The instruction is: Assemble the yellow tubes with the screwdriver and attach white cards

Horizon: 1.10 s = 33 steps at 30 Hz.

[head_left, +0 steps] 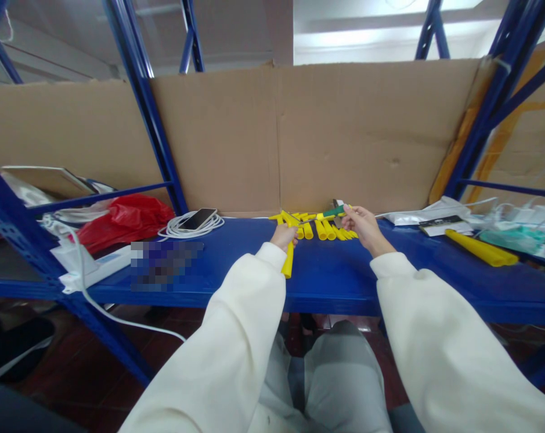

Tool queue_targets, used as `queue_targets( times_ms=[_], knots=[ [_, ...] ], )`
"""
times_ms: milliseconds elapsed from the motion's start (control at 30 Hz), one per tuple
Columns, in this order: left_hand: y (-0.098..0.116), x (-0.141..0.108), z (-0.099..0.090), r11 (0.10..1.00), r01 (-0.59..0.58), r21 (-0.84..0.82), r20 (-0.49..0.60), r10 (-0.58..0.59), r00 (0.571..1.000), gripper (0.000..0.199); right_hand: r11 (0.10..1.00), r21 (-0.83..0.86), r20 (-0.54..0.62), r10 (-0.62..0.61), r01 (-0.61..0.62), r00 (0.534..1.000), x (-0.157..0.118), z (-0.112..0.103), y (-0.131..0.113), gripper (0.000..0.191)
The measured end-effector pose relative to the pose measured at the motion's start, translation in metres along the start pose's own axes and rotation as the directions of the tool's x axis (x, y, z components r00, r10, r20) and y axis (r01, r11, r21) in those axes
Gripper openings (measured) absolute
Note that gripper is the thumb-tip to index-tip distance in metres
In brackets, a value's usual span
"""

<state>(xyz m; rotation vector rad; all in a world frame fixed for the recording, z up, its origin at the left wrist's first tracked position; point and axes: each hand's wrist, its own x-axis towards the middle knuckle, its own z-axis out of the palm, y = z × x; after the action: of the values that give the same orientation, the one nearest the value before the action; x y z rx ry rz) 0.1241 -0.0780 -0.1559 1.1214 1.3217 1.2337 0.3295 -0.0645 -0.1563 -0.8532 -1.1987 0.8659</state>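
My left hand is closed around a yellow tapered plastic tube, its wide end pointing down toward me. In my right hand is a screwdriver with a green and yellow handle. Its thin metal shaft points left toward the top of the held tube; whether the tip touches it I cannot tell. Behind and between my hands, several more yellow tapered tubes lie in a row on the blue shelf. A small metallic item is partly hidden behind the screwdriver handle.
A phone lies on a coiled white cable at left, near a red plastic bag and a white power strip. At right are a large yellow piece and white packets. Cardboard stands behind.
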Motion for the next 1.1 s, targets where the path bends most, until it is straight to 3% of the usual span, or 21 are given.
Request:
queue_targets(
  times_ms=[300, 1100],
  knots=[
    [-0.0030, 0.0059, -0.0018, 1.000, 0.000, -0.016, 0.024, 0.000, 1.000, 0.005, 0.977, -0.207, -0.064, 0.031, -0.044, 0.997, -0.0005, -0.0028, 0.0032, 0.051],
    [-0.0038, 0.0052, 0.0004, 0.999, -0.027, 0.047, -0.030, 0.028, 0.999, 0.016, 0.974, -0.156, -0.127, 0.145, -0.164, 0.981, -0.0010, 0.0000, 0.0060, 0.044]
  ],
)
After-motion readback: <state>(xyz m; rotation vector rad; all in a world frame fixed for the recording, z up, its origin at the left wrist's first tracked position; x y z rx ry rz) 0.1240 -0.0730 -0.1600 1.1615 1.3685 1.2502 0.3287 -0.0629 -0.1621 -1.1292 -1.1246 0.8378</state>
